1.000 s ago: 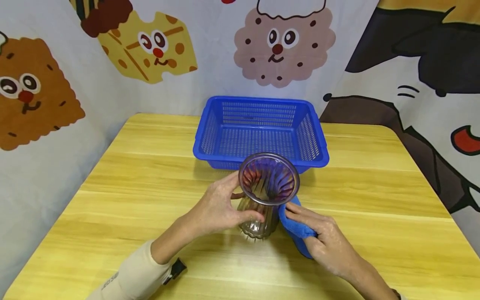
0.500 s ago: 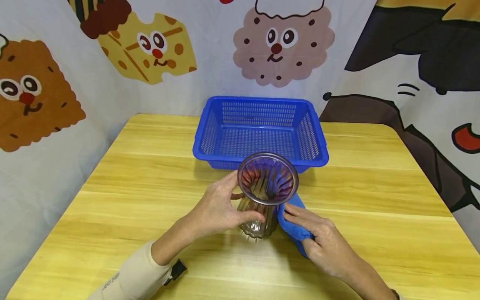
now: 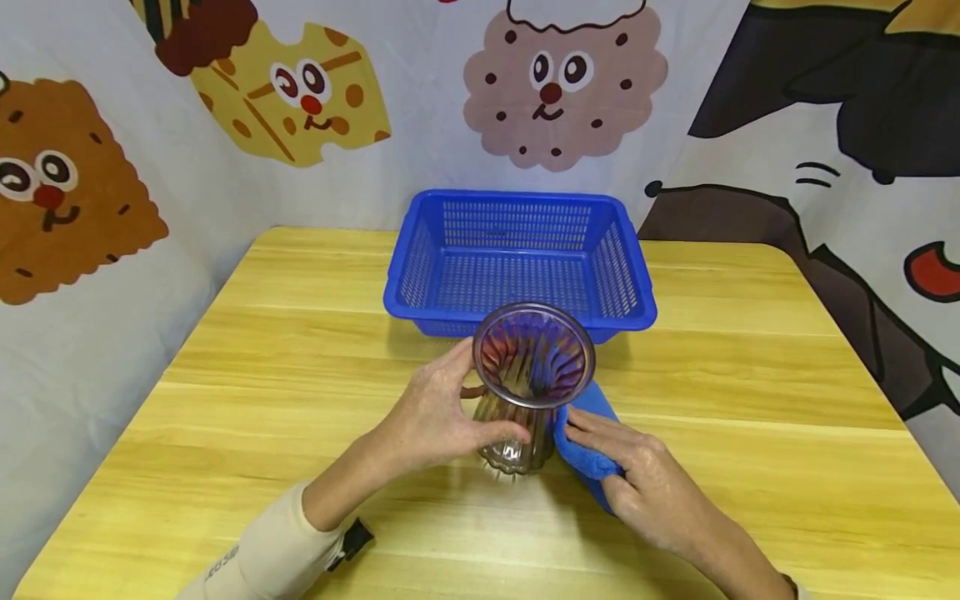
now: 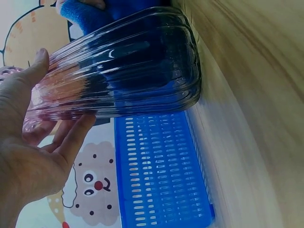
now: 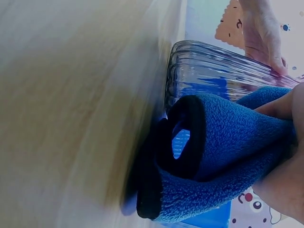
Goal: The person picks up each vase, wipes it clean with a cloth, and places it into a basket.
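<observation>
A ribbed, see-through glass vase point(image 3: 536, 429) with a flared, purple-tinted rim stands in the middle of the head view, leaning a little. My left hand point(image 3: 438, 412) grips its narrow upper part, thumb in front and fingers around the far side. Bunched in my right hand point(image 3: 652, 479) is a blue towel point(image 3: 583, 454), held up to the vase's right side. The right wrist view shows the towel point(image 5: 232, 137) folded over, its dark-edged end hanging near the tabletop. In the left wrist view the vase's base point(image 4: 187, 61) is beside the tabletop; whether they touch I cannot tell.
Behind the vase, a blue plastic basket point(image 3: 423, 314) with slotted walls sits on the wood-grain table point(image 3: 300, 333). A cartoon-printed cloth point(image 3: 427, 100) hangs around the table's back and sides.
My right hand and the towel have shifted slightly left and up along the vase. The left hand keeps its grip, and the vase has hardly moved.
</observation>
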The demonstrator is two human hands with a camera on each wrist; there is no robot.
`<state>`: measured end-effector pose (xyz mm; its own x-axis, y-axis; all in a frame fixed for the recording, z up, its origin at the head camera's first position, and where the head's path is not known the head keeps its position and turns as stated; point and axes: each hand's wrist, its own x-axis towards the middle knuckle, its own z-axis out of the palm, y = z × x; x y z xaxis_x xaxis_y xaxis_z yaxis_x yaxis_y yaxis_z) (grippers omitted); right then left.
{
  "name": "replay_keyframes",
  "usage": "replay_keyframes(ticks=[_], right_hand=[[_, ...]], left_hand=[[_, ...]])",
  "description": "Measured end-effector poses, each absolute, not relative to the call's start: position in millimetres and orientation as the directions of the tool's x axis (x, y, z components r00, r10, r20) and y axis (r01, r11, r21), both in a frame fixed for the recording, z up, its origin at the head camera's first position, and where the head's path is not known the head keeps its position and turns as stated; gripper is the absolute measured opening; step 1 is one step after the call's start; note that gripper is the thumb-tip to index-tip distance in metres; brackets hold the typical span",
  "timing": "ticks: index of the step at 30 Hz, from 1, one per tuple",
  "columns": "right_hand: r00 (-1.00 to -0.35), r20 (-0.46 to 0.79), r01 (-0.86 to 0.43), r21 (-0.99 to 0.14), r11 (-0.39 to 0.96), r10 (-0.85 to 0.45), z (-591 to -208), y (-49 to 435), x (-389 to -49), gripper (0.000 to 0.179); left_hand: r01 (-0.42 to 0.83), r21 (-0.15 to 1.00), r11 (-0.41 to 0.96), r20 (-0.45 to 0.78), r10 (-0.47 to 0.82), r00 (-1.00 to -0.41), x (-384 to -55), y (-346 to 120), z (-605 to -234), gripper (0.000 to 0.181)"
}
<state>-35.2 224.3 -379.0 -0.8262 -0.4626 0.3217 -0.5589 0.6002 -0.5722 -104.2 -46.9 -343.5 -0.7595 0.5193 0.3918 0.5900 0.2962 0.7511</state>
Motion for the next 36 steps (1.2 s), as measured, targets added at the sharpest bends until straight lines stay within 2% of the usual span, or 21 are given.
replay_keyframes(ticks=[12, 26, 30, 36], right_hand=[[-0.818, 0.331, -0.571, -0.565, 0.595, -0.471, -383.6, 225.0, -37.7, 0.064], [-0.832, 0.269, -0.546, -0.551, 0.631, -0.485, -385.8, 224.3, -38.7, 0.058], [-0.835, 0.263, -0.541, -0.546, 0.639, -0.482, -387.2, 225.2, -39.0, 0.056], [-0.856, 0.177, -0.495, -0.548, 0.674, -0.485, -386.8, 224.5, -40.8, 0.054]], left_hand=[[0.605, 0.725, 0.330, 0.400, 0.514, -0.759, -103.8, -45.7, -344.4, 0.103], [0.645, 0.644, 0.410, 0.436, 0.497, -0.751, -103.4, -44.3, -345.3, 0.105], [0.616, 0.691, 0.379, 0.414, 0.490, -0.767, -102.0, -42.9, -345.3, 0.104], [0.600, 0.712, 0.364, 0.408, 0.481, -0.776, -99.9, -42.4, -345.6, 0.102]])
